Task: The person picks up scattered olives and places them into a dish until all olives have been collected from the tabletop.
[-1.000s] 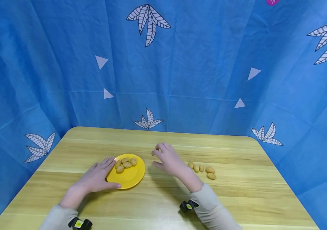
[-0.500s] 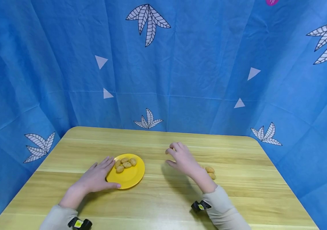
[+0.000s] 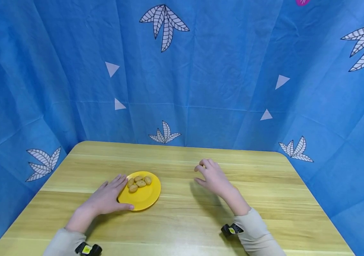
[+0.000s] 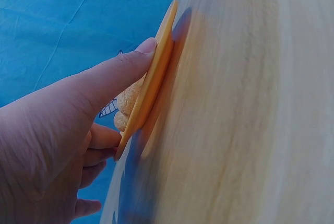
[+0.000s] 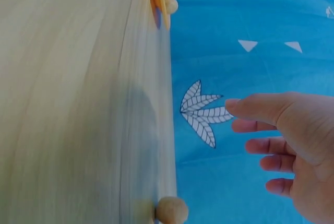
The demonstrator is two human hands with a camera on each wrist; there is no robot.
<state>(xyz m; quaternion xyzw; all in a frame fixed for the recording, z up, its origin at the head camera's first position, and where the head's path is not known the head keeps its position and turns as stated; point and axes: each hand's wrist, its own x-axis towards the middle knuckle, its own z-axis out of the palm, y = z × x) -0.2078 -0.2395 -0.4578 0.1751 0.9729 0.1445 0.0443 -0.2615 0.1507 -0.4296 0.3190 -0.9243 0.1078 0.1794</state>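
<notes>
A yellow plate bears several small oval tan pieces; their exact kind is unclear, nuts or tiny potatoes by their look. Against the plate's left rim rests my left hand, its fingers spread and fairly straight. Its thumb lies on the near rim in the left wrist view, and fingertips touch the far end of the rim. My right hand hovers over the table right of the plate, fingers loosely bent, holding nothing. One more tan piece shows on the table in the right wrist view; my forearm hides others.
The light wooden table has rounded back corners. A blue curtain with white leaf and triangle prints hangs behind it and along both sides. Black camera bands sit on both wrists.
My right hand has moved right, away from the plate and toward the row of loose tan pieces, which my hand and forearm now cover. The left hand and plate have stayed put.
</notes>
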